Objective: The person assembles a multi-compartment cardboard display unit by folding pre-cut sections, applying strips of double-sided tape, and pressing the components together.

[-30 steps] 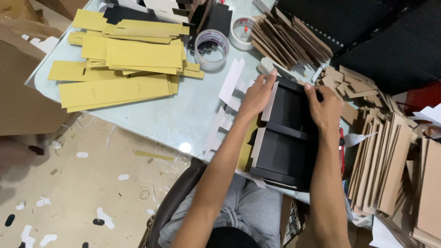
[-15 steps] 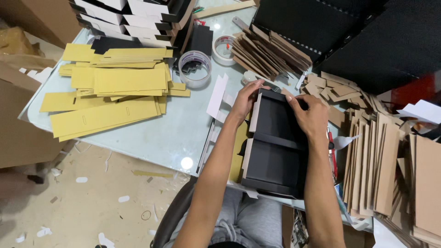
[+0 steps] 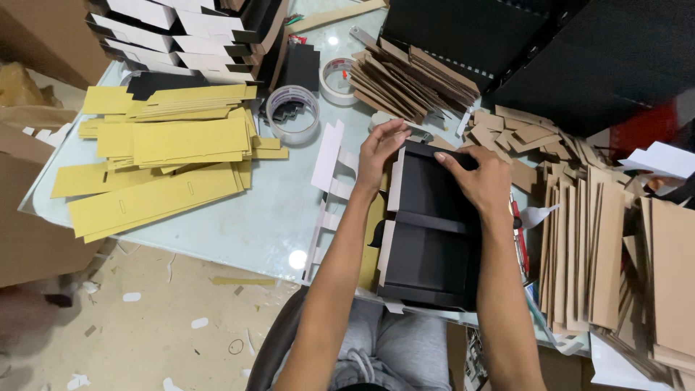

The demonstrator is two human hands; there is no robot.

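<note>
A: Since both hands are on it, start with the black cardboard tray (image 3: pixel 433 239) — where's it sit?

B: Near edge of the glass table (image 3: pixel 246 224), right over the person's lap, open side up, with a black divider strip across the middle. Long axis runs away from the person, far end pointing at the brown stacks.

A: Hands?

B: Left hand (image 3: pixel 379 150) at the far left corner, fingers (image 3: pixel 391 132) curled loosely over the rim, resting on it rather than clamped. Right hand (image 3: pixel 474 177) flat on the far right part, fingers spread and pressing down on the wall there. Neither is closed round anything.

A: Handling?

B: Looks light, thin board, stiff along the folds but probably crushable; white side flaps look loose. I'd take it by the long side walls, not the flaps.

A: Around it?

B: White paper strips (image 3: pixel 327 156) just left of it. Clear tape roll (image 3: pixel 292 114) and a second white tape roll (image 3: pixel 338 80) farther up. Yellow card sheets (image 3: pixel 163 163) fanned on the left. Brown cardboard pieces (image 3: pixel 405 76) beyond, more brown board strips (image 3: pixel 579 246) stacked on the right. Black-and-white folded blanks (image 3: pixel 188 32) top left, large black panels (image 3: pixel 536 51) top right.
</note>
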